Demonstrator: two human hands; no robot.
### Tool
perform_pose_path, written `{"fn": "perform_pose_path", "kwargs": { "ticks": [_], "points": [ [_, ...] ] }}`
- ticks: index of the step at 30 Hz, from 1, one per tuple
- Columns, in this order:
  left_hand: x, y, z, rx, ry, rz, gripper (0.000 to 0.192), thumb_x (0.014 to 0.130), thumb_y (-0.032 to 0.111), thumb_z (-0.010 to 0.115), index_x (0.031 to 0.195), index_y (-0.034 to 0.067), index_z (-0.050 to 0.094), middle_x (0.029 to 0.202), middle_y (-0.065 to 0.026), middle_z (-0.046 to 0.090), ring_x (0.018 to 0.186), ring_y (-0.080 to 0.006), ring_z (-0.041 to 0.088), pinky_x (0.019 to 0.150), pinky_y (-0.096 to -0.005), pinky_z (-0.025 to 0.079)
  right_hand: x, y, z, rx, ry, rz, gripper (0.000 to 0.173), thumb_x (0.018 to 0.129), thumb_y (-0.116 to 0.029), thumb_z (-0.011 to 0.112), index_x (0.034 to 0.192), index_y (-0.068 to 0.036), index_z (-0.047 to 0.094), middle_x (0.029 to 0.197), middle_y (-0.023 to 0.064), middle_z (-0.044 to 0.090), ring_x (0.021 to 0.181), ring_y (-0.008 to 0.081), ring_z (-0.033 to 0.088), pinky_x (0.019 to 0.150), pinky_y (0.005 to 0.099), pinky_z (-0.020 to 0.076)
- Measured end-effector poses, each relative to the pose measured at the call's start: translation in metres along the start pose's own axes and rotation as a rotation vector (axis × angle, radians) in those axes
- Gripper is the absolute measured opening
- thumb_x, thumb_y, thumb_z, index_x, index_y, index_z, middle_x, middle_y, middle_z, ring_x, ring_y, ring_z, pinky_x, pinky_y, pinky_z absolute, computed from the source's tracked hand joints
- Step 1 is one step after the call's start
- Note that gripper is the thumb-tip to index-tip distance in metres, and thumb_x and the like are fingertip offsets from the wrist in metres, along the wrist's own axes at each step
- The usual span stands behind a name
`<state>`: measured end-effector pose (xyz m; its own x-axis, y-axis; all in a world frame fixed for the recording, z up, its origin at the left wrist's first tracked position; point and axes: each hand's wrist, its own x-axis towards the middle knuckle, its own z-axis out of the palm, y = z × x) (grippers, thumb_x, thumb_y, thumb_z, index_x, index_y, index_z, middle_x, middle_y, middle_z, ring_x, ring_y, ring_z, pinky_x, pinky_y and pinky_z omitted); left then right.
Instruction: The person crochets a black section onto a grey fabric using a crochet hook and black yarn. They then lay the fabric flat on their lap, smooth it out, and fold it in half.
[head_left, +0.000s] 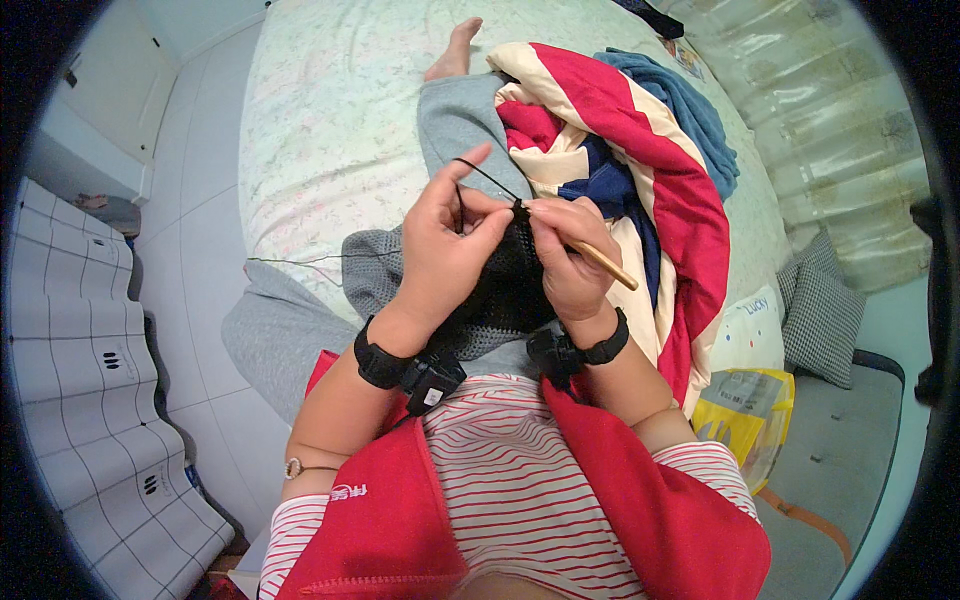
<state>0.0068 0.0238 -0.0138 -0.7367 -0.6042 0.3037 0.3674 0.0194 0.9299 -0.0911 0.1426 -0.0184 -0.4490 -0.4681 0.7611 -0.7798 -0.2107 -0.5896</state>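
My left hand (455, 232) pinches the top edge of a black and grey crocheted piece (499, 281) between thumb and finger. Black yarn (487, 177) loops over its raised index finger and runs down to the stitches. A crochet hook with a golden-brown handle (606, 266) rests in my right hand (574, 251), its tip hidden at the black edge beside the left fingertips. The grey part of the crochet (371, 266) spreads over my lap, left of the left hand. A thin dark strand (300, 260) trails off leftward across the bed.
I sit on a bed with a pale floral sheet (330, 135). A red, cream and navy quilt (637, 142) lies bunched at my right, with a blue cloth (675, 112) behind it. Further right are a yellow bag (750, 420) and a checked cushion (825, 311).
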Motion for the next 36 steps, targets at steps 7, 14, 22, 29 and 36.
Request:
{"fn": "perform_pose_path", "kwargs": {
  "ticks": [7,14,22,29,36],
  "points": [
    [0.005,-0.002,-0.005,-0.291,0.022,-0.187,0.071,0.079,-0.007,0.065,0.14,-0.005,0.029,0.086,-0.0091,0.067,0.07,-0.0065,0.06,0.064,-0.017,0.048,0.002,-0.001,-0.005,0.037,0.0,0.137,0.015,0.079,0.001,0.067,0.094,-0.002,0.068,0.086,0.0108,0.066,0.076,0.023,0.063,0.07,0.0309,0.0483],
    [0.009,0.001,0.002,-0.688,-0.028,-0.463,0.063,0.079,-0.005,0.066,0.135,-0.003,0.036,0.088,-0.0085,0.067,0.078,-0.0114,0.063,0.073,-0.0212,0.051,-0.001,-0.005,0.015,-0.061,0.1,-0.056,0.02,0.079,0.0,0.068,0.099,-0.003,0.068,0.083,0.0109,0.064,0.074,0.022,0.06,0.066,0.0298,0.0467],
    [0.012,0.005,-0.021,-0.405,-0.033,-0.293,0.054,0.079,-0.007,0.064,0.13,-0.003,0.045,0.086,-0.006,0.065,0.078,-0.0096,0.062,0.072,-0.0203,0.05,-0.006,0.0,-0.01,0.346,-0.008,0.234,0.012,0.084,-0.003,0.061,0.095,0.001,0.067,0.086,0.011,0.066,0.077,0.0191,0.061,0.07,0.0289,0.0474],
    [0.012,0.0,-0.012,-0.391,-0.031,-0.291,0.054,0.079,-0.007,0.062,0.13,-0.004,0.045,0.089,-0.0075,0.063,0.08,-0.0121,0.061,0.073,-0.0235,0.05,-0.01,0.001,0.007,0.638,0.164,0.559,0.019,0.092,-0.012,0.058,0.104,0.001,0.063,0.092,0.008,0.065,0.08,0.0139,0.06,0.075,0.025,0.0468],
    [0.013,0.002,-0.014,-0.347,0.002,-0.324,0.058,0.077,-0.007,0.065,0.131,-0.003,0.044,0.088,-0.0091,0.065,0.078,-0.0141,0.064,0.07,-0.0246,0.052,-0.007,0.002,0.002,0.786,0.16,0.718,0.021,0.091,-0.015,0.06,0.107,0.0,0.062,0.096,0.0069,0.064,0.082,0.0125,0.06,0.076,0.0247,0.0474]
  ]
}}
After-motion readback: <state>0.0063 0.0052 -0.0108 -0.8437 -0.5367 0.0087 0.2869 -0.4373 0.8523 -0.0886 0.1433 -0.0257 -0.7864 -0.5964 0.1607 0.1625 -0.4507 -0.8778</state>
